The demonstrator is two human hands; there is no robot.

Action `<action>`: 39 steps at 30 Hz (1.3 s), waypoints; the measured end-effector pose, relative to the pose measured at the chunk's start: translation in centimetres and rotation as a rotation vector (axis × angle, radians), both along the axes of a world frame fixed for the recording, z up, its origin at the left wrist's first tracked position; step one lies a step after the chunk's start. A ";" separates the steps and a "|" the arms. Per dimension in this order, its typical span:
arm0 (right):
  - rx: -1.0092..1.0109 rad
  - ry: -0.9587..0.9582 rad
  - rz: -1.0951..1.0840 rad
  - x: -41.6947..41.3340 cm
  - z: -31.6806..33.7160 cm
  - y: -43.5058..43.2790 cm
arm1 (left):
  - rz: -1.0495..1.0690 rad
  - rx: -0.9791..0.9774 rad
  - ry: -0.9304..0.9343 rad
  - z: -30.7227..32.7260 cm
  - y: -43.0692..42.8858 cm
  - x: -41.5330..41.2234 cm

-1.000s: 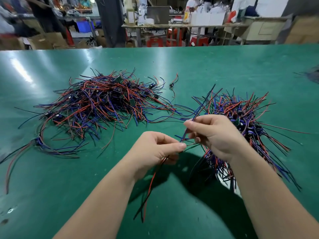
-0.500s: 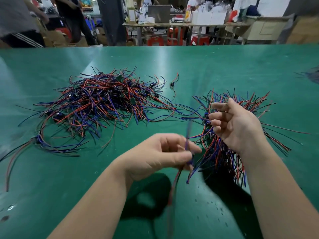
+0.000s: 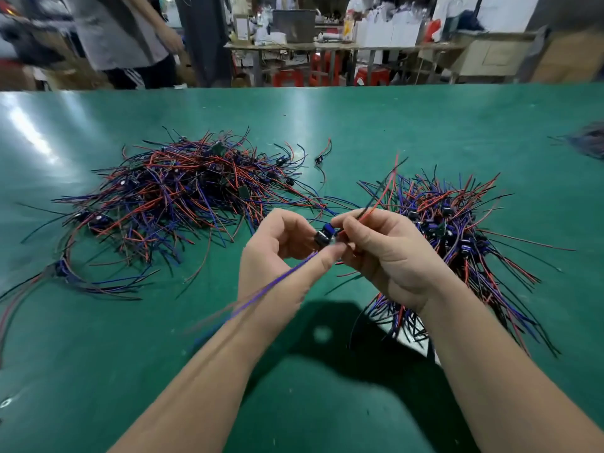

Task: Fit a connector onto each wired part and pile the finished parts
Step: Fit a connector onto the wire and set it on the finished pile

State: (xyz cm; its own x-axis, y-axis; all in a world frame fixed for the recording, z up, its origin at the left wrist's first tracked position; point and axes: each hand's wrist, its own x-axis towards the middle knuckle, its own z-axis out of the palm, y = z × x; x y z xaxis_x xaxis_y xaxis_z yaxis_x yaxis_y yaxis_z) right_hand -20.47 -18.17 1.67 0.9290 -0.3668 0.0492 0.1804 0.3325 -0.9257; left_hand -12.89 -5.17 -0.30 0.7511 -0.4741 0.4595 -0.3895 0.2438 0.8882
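Status: mid-cycle, one unit in hand, bulk of the job open.

- Wired part (image 3: 323, 235) is dead centre, held off the table (image 3: 392, 125) between both hands. Black can plus blue body show; the rest is hidden by fingers.
- Left hand (image 3: 277, 256) pinches the part body, thumb against curled fingers. Blue-purple leads (image 3: 277, 282) trail out toward 7 o'clock, blurred.
- Right hand (image 3: 389, 253) pinches the red and black leads (image 3: 382, 191) just beside the body; they run up toward 1 o'clock.
- Can't tell if a connector is on this unit; too small and covered. My read: fitting step is in progress, not done.
- Large heap (image 3: 170, 191) at 10 o'clock, second heap (image 3: 457, 217) at 3 o'clock, partly under the right wrist. Can't tell from here which is finished stock and which is feed.
- One stray part (image 3: 322, 160) lies alone at 12 o'clock, apart from both heaps.
- Dark bundle (image 3: 588, 142) at 2 o'clock on the table edge, blurred, unidentified.

Left: finish this unit, drop it on the done pile, repeat. Both heaps are big, so I'd guess plenty of cycles remain.
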 end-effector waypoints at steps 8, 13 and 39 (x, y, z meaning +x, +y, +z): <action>-0.061 0.071 -0.112 -0.2 0.0 -1.3 | -0.129 0.130 0.058 -0.4 -0.2 -0.1; -0.313 0.170 -0.159 -0.1 -0.4 -0.8 | -0.192 0.149 0.358 -0.3 -0.6 -0.4; -0.758 0.070 -0.165 -0.6 -0.5 -1.3 | -0.312 0.164 0.475 -0.3 0.1 0.8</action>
